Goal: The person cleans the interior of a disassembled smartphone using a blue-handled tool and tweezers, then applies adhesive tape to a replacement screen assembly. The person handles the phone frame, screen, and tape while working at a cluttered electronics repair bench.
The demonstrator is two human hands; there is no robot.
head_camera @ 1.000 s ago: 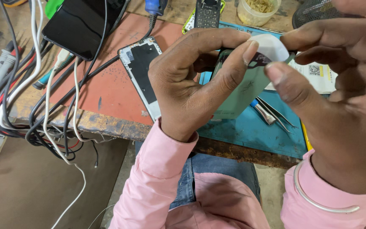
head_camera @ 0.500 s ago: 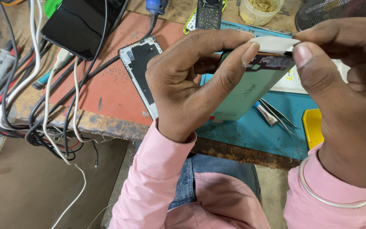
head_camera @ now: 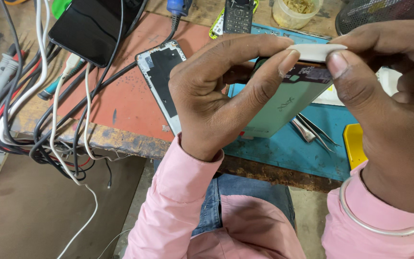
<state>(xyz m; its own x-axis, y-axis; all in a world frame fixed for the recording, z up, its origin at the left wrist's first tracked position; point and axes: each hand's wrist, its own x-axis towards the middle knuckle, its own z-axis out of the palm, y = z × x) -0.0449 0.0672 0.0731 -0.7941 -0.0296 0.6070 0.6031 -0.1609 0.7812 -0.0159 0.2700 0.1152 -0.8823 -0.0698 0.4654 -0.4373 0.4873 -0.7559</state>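
Observation:
My left hand [head_camera: 221, 91] grips an opened smartphone [head_camera: 283, 108] with a pale green back, held up over the workbench. At its top end a dark circuit board shows. My right hand [head_camera: 389, 110] pinches a thin white plastic pry card [head_camera: 318, 51] between thumb and forefinger, its edge lying along the phone's top end. Both wrists wear pink sleeves, and a silver bangle circles the right one.
A phone frame [head_camera: 161, 79] lies on the red mat [head_camera: 120, 96]. Metal tweezers [head_camera: 312, 130] rest on the blue mat [head_camera: 288, 153]. A black phone [head_camera: 92, 26], a keypad phone [head_camera: 238, 14], a plastic cup [head_camera: 295, 12], a yellow tool [head_camera: 355, 144] and tangled cables [head_camera: 49, 115] lie around.
My right hand has turned the white card flat and brought it onto the phone's top edge. The left hand keeps its hold almost unmoved.

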